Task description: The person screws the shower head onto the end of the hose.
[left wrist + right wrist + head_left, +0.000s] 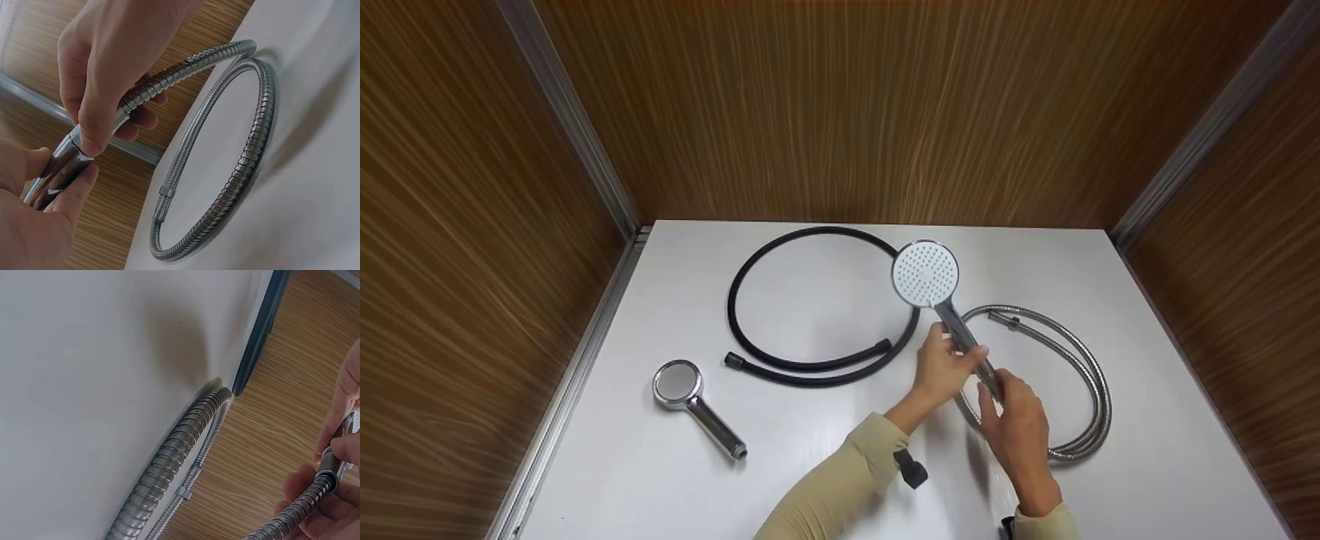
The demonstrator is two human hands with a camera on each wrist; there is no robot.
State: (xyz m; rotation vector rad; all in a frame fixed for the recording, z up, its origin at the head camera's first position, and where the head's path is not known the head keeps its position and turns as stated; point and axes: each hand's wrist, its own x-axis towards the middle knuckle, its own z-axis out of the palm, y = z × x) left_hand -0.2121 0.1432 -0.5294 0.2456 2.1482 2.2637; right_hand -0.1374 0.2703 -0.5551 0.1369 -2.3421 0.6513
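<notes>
The right hand (pixel 1017 426) grips the end of the steel hose (pixel 1104 405) at the foot of the white-faced shower head (pixel 925 274); the left hand (pixel 943 370) grips its handle, above the desk (pixel 600 495); farther off lies a black hose (pixel 810 382).

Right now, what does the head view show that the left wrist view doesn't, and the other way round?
Head only: the white spray face, the smaller shower head and the black hose. Left wrist only: the seam between the gripped handle and the end fitting of the metal hose. Both: the left hand, the right hand, the gripped handle and the metal hose.
</notes>
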